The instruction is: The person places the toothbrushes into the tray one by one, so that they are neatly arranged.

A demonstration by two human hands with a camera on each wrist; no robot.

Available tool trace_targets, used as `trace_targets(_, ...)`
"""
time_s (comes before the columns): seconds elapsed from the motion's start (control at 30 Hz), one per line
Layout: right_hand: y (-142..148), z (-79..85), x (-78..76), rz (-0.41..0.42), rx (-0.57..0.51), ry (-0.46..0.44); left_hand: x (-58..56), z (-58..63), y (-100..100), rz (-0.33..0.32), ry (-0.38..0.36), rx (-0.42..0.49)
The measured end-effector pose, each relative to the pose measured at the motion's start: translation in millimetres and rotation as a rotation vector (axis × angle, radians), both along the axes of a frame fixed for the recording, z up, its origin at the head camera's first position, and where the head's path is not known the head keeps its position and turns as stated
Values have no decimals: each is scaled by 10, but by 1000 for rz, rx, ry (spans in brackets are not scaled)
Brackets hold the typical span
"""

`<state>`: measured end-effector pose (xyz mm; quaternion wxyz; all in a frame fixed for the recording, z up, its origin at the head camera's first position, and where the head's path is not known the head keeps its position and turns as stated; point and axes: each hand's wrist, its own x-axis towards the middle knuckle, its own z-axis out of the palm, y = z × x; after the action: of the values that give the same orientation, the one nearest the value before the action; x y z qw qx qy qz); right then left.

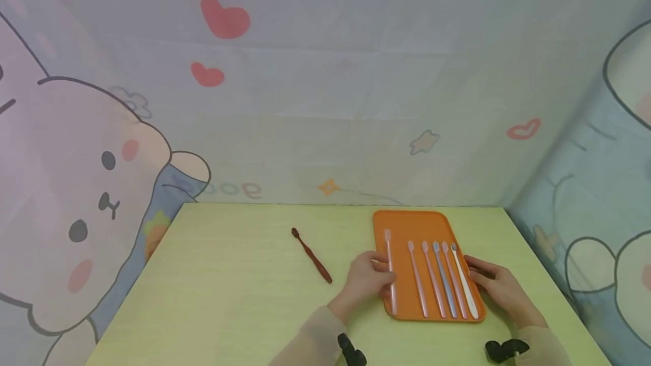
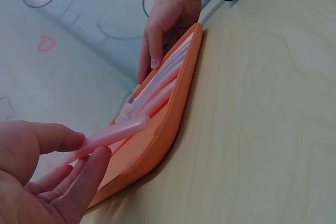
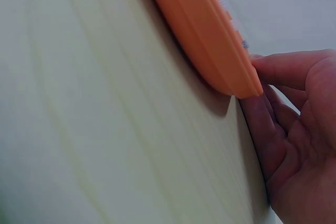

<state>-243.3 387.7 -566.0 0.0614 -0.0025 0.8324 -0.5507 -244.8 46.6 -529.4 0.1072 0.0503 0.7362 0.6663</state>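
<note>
Looking down from the head view, both forearms are cut off at the lower edge, and the bristle ends of the brushes on the orange tray (image 1: 407,225) are too small to make out. The left hand (image 1: 363,281) sits at the tray's left edge, its fingers lying against the handle of a pink toothbrush (image 1: 390,267) that lies lengthwise in the tray's left part, apart from five more toothbrushes (image 1: 442,278) laid side by side toward the right. In the left wrist view the left hand (image 2: 42,177) is seen from close by: the thumb lies over the pink toothbrush (image 2: 113,135) and the fingers (image 2: 86,179) under it, lightly curled, so the handle is pinched between them with its end raised above the tray (image 2: 173,114) floor. That lift cannot be read from the head view. The right hand (image 1: 500,287) rests at the tray's right edge with relaxed, nearly straight fingers. The right wrist view shows its thumb touching the tray (image 3: 205,30) rim and the fingers (image 3: 262,129) flat on the table (image 3: 105,129) beneath the rim; the tray's contents are almost wholly hidden there. A dark brown toothbrush (image 1: 311,255) lies alone on the table (image 1: 229,287), well left of the tray, seen only from the head.
</note>
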Motion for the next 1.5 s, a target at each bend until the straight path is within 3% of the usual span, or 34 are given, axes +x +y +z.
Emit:
trace_targets(0.33,4,-24,-14,4,-3,0,-37,-56,284,45,-40,-27)
trace_targets(0.7,7,12,0,13,8,10,16,17,493,50,-11,-132)
trace_targets(1.13,0,12,8,-3,26,29,33,-42,513,89,-15,-192)
trace_targets(1.5,-6,43,24,7,42,11,37,-41,512,74,-18,-228)
